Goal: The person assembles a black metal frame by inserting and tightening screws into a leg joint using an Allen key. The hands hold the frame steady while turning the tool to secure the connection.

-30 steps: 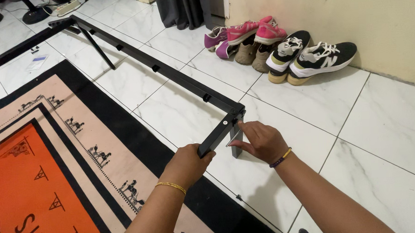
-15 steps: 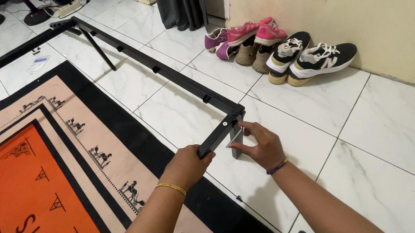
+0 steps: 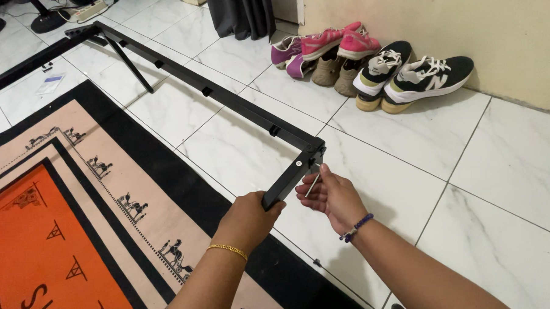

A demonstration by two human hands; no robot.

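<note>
hands on black metal frame (image 3: pixel 224 98), shoes (image 3: pixel 375 62) near, rug (image 3: pixel 76 210) beside

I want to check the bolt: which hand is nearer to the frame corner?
Right. The right hand sits just below the frame corner, holding a thin tool up to it. The left hand grips the short bar's free end.

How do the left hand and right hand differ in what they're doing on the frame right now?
The left hand wraps around the end of the short black bar, while the right hand pinches a thin silver tool at the frame's corner. The left wrist wears a gold bracelet; the right wears a purple beaded one. Both are bare and close together at that corner.
</note>
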